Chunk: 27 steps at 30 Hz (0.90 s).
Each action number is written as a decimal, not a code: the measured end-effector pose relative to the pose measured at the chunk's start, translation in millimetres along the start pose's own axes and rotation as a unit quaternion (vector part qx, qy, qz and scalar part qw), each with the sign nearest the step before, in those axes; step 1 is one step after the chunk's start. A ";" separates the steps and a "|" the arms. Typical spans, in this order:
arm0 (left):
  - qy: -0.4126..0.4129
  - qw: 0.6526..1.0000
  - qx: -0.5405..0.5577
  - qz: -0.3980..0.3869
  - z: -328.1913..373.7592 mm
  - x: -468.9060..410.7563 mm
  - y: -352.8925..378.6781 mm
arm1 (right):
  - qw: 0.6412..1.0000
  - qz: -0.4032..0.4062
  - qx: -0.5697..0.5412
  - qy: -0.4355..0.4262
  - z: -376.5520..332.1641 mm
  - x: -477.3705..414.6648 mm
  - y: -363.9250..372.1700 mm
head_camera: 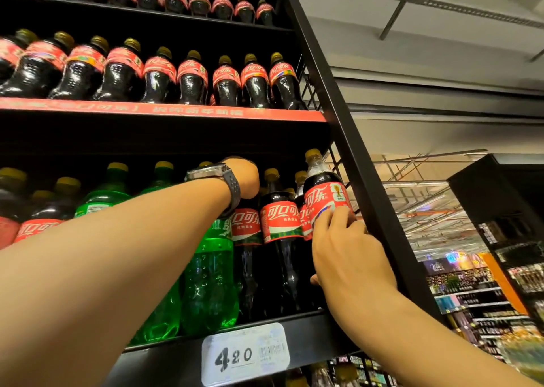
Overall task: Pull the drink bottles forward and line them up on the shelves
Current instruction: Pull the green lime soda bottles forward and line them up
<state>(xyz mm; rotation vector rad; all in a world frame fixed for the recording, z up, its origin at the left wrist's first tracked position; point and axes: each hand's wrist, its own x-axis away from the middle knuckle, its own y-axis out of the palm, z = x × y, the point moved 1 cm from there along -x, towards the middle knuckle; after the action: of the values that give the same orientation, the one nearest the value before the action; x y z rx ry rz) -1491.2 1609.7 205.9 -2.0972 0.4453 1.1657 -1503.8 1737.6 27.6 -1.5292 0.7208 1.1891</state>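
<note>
Pulling forward at the shelf (306, 336) right end: my right hand (350, 257) grips the end cola bottle (326, 192), my left hand (245, 177) reaches behind the row with its fingers hidden; next, probably draw the bottle level with the front edge

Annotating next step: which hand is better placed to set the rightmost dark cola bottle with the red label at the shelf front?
Right. The right hand grips the rightmost dark plastic cola bottle with red label and yellow cap; the left hand reaches deeper in, fingers hidden.
</note>
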 end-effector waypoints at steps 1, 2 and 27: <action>-0.009 1.000 0.012 0.002 -0.5 -0.6 -0.2 | 1.000 -0.001 -0.005 -0.001 0.8 0.8 -0.2; -0.016 0.999 0.027 0.005 -1.1 -1.3 -0.4 | 1.000 -0.006 -0.012 -0.004 1.8 2.0 -1.2; -0.034 0.977 0.206 0.034 -15.8 -5.7 -3.9 | 0.979 0.081 0.023 -0.187 3.8 -1.4 9.6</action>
<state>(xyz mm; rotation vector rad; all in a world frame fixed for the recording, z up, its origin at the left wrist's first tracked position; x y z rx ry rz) -1482.4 1601.0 218.0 -1.6903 0.6678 1.0730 -1514.1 1738.1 25.6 -1.1779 0.6212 1.5208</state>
